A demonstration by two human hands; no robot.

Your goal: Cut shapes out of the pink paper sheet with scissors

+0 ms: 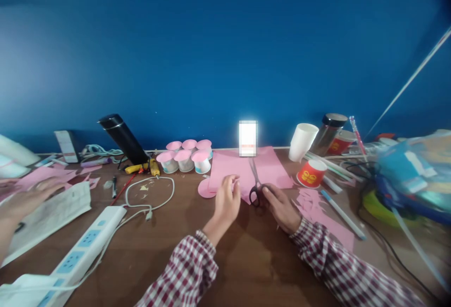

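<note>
Backdrop: matte blue wall [211,58] rising behind everything.
Work surface: brown wood-toned tabletop [246,269], cluttered at both sides.
Paper: flat pink paper sheet [271,168] at centre, toward the wall; round pink paper disc [205,189] partly under its left edge.
Cutting tool: metal scissors with black handles [254,196], over the near part of the sheet, blades pointing toward the wall.
Right grip: right hand [283,207], in a maroon-and-white checked sleeve [327,253], clamped on the scissors by the handles.
Left grip: left hand [226,200] raised at the near edge of the sheet, fingers bent, thumb side toward the scissors; cannot tell whether the fingertips meet or pinch anything.
Cups, left of sheet: six small pale cups with pink tops [183,161], standing in two rows of three.
Cups, right of sheet: tapered white paper cup [302,141], tilted; near it, red paper cup with yellow print [311,174].
Offcuts: jagged pink paper scraps [312,206] right of the right hand, beside a slim white marker with blue ends [343,215].
Far left: another person's hand [31,200] over a printed white sheet [52,222]; nearer, long white power strip [84,246].
</note>
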